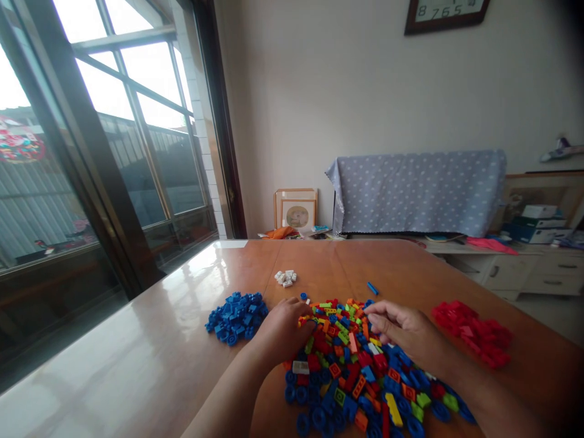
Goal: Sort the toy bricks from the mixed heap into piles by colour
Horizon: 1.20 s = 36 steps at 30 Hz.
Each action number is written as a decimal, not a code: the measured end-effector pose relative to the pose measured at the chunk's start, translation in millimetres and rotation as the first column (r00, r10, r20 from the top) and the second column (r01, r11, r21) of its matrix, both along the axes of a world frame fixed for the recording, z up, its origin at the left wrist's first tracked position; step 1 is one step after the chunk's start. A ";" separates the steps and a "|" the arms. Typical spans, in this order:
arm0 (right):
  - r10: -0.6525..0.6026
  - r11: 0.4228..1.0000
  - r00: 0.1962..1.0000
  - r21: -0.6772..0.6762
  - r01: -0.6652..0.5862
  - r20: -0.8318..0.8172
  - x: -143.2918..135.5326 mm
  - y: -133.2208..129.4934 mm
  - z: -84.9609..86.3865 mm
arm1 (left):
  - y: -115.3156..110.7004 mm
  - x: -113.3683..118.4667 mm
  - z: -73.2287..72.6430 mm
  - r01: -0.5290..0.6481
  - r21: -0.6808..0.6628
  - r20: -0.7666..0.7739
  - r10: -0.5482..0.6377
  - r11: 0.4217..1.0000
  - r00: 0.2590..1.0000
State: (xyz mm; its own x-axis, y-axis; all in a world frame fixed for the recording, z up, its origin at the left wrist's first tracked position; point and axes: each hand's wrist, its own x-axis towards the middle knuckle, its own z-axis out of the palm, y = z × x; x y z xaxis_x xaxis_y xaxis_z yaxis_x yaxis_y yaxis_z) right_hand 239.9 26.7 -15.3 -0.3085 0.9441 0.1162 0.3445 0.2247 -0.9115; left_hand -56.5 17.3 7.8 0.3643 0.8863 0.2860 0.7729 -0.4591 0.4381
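Observation:
A large mixed heap of toy building bricks (351, 365) in red, blue, orange, green, yellow and white lies on the wooden table (319, 261). My left hand (285, 328) rests at the heap's left edge, fingers bent over the bricks, thumb apart from them; its fingertips are partly hidden. Over the right edge, my right hand (399, 325) has its fingers loosely curved and the thumb apart from the index finger. No brick can be made out in either hand. Left of my left hand sits a pile of blue bricks (237, 317).
Red bricks (474, 333) form a pile at the right. A small group of white bricks (286, 278) lies behind the heap, and a single blue brick (373, 288) lies farther right. Beyond the table stands a cabinet (511, 271) beside a cloth-covered object (420, 194).

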 end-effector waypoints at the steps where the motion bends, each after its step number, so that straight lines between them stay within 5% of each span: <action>1: -0.016 1.000 1.000 0.004 0.016 0.005 0.5 -0.1 1.1 | 0.0 2.4 -0.6 0.003 0.000 -0.017 -0.003 1.000 1.000; 9: -0.052 0.998 0.998 0.021 0.051 0.031 2.3 -0.9 3.9 | 1.0 7.0 -1.1 -0.026 -0.001 -0.037 0.026 1.000 0.999; 15: -0.061 0.998 0.998 0.002 0.061 0.031 5.3 3.2 -3.3 | 4.3 -13.0 6.0 -0.206 0.014 0.022 0.206 0.978 0.978; 22: -0.048 0.999 0.997 0.009 0.048 0.059 5.1 3.3 -2.6 | 14.2 -65.6 9.8 -0.567 0.111 -0.122 0.577 0.816 0.807; 27: -0.046 0.999 0.997 0.014 0.045 0.057 6.0 4.8 -4.4 | 13.2 -82.8 9.8 -0.668 0.133 -0.110 0.681 0.732 0.724; 31: -0.066 0.998 0.995 -0.009 0.066 0.075 6.0 4.1 -4.0 | 14.1 -73.8 7.6 -0.621 0.162 -0.021 0.631 0.767 0.775; 36: -0.062 0.998 0.994 0.015 0.061 0.093 6.4 3.5 -3.6 | 16.3 -52.6 0.9 -0.454 0.081 0.015 0.454 0.888 0.891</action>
